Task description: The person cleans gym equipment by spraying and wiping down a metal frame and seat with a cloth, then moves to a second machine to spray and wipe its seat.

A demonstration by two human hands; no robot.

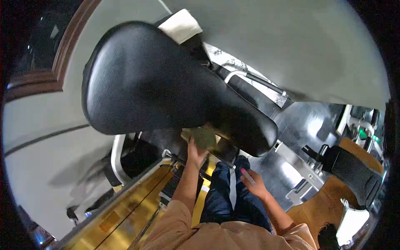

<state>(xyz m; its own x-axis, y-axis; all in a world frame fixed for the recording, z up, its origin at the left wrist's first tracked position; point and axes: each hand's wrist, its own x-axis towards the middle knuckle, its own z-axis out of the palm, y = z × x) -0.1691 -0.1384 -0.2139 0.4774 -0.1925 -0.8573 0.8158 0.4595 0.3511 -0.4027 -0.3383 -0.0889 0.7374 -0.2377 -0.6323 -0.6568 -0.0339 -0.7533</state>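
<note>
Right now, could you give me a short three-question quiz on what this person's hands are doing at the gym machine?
1. True or false: the left hand presses a yellowish cloth against the underside of the black padded seat.
2. What does the right hand hold? A) a slim light-coloured object, B) a dumbbell, C) nothing.
3. What colour are the person's trousers?

Key:
1. True.
2. A; what the object is cannot be told.
3. Dark blue.
</note>
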